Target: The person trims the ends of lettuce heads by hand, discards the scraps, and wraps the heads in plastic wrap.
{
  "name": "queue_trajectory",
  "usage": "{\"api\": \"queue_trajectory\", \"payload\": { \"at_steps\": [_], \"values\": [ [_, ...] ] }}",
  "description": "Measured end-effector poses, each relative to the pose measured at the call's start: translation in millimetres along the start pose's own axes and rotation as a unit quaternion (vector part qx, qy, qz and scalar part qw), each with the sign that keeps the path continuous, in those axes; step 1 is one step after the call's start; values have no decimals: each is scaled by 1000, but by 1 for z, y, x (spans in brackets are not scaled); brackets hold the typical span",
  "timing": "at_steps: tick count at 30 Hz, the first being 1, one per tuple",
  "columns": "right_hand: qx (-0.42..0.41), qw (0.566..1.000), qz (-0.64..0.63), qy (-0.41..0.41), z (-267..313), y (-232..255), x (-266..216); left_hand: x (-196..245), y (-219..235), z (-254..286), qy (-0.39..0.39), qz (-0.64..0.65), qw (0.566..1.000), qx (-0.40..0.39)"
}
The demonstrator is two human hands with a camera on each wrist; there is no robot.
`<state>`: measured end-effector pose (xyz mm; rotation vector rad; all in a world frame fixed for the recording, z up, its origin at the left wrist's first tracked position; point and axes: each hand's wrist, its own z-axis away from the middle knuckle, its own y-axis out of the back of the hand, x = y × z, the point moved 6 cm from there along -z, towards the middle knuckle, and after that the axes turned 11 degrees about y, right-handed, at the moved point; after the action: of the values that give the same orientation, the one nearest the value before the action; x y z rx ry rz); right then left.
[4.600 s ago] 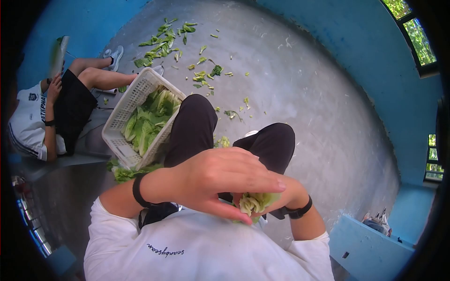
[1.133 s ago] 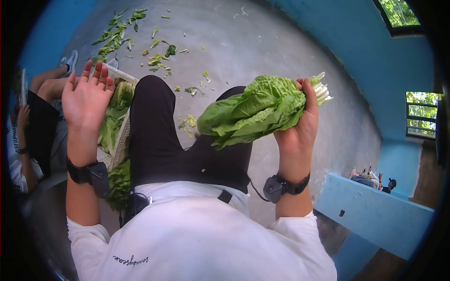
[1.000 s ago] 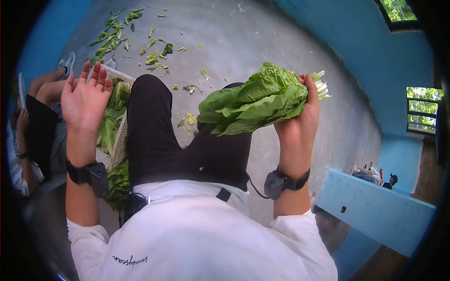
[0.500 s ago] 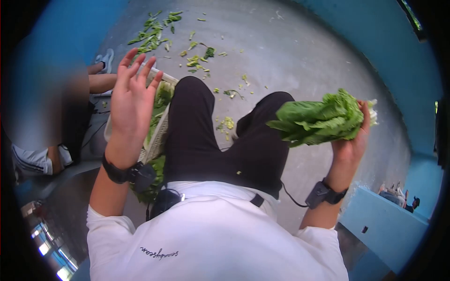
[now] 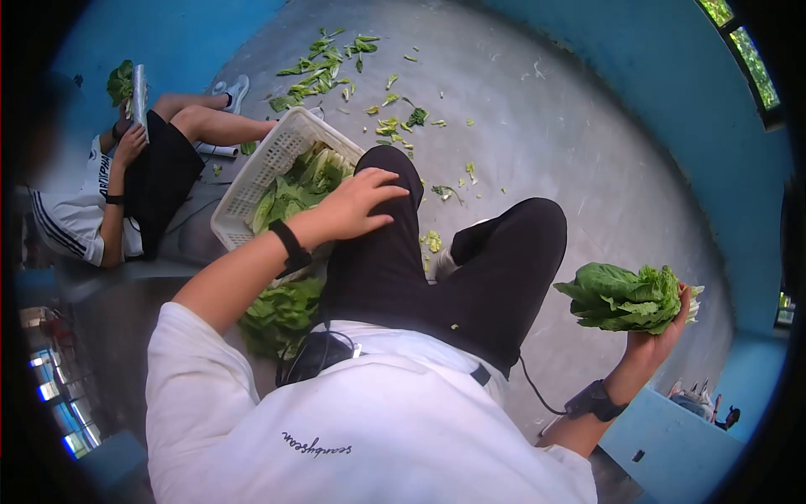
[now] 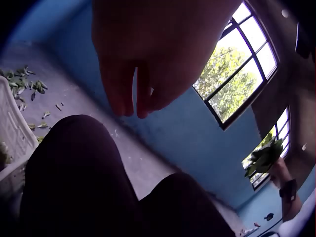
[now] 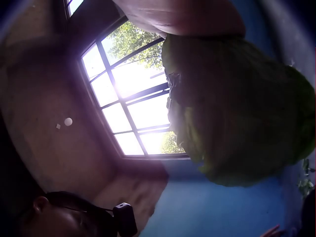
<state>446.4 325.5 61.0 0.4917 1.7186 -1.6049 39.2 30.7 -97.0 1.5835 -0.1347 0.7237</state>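
Note:
In the head view my right hand (image 5: 655, 338) grips a bunch of leafy greens (image 5: 625, 298) by its white stem end, out to the right of my knees. The leaves point left. In the right wrist view the same greens (image 7: 237, 108) hang large and dark beside the hand (image 7: 187, 17). My left hand (image 5: 353, 206), fingers spread, is over my left thigh beside the white crate (image 5: 243, 197) and holds nothing. Whether it touches the thigh cannot be told. The left wrist view shows that hand (image 6: 158, 54) with its fingers extended.
Leafy greens (image 5: 290, 193) lie in the crate, and more (image 5: 285, 315) sit beside it near my left hip. Torn leaves (image 5: 315, 71) are scattered on the floor. At the left a seated person holds a clear roll (image 5: 139, 101) and greens. A blue ledge (image 5: 672, 445) stands at the right.
My left hand has come down from its raised position to over the left thigh. My right hand has moved the greens further right and lower in the view.

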Motion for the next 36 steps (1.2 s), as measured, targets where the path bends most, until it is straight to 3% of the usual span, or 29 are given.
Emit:
{"api": "queue_trajectory", "payload": {
  "at_steps": [2,5,8,11,12,15,16,17,18,19,20,21,23,24,28,31,32,36],
  "values": [
    [-2,1000,22,12,10,-8,-6,0,-36,2,-1,-122,992,-31],
    [-8,998,37,42,12,-1,-15,15,-43,3,42,-121,992,-21],
    [0,999,34,40,13,6,-19,15,-43,3,9,-119,993,14],
    [-10,999,14,33,12,12,-20,43,-49,28,-81,-165,972,-147],
    [-13,999,12,35,11,12,-21,44,-62,46,-200,-154,944,-214],
    [15,998,37,40,14,9,-22,0,5,10,-225,-169,958,-49],
    [26,998,46,45,13,8,-21,-29,19,-13,27,-209,977,-19],
    [6,999,29,36,10,7,-16,-59,34,-24,273,-238,932,18],
    [-10,999,18,28,7,9,-15,-77,24,-29,277,-88,953,87],
    [-27,999,10,17,5,9,-15,-47,20,-30,145,18,987,62],
    [-16,1000,12,16,3,10,-15,-12,4,-14,73,3,997,34],
    [-6,1000,10,16,1,10,-14,30,-3,6,-2,-15,1000,7],
    [16,1000,3,15,2,14,-10,70,-29,44,-176,-102,970,-131],
    [28,1000,4,9,1,15,-8,65,-46,52,-185,-127,959,-174],
    [6,1000,-2,-11,-5,10,-6,83,-40,31,-154,-155,964,-154],
    [3,1000,5,-10,-8,4,-5,121,-51,22,-157,-13,958,-239],
    [3,1000,-4,-17,-10,7,-5,142,-47,23,-207,55,955,-206],
    [13,1000,8,-21,-14,7,0,180,-69,30,-240,97,931,-256]
  ]
}}
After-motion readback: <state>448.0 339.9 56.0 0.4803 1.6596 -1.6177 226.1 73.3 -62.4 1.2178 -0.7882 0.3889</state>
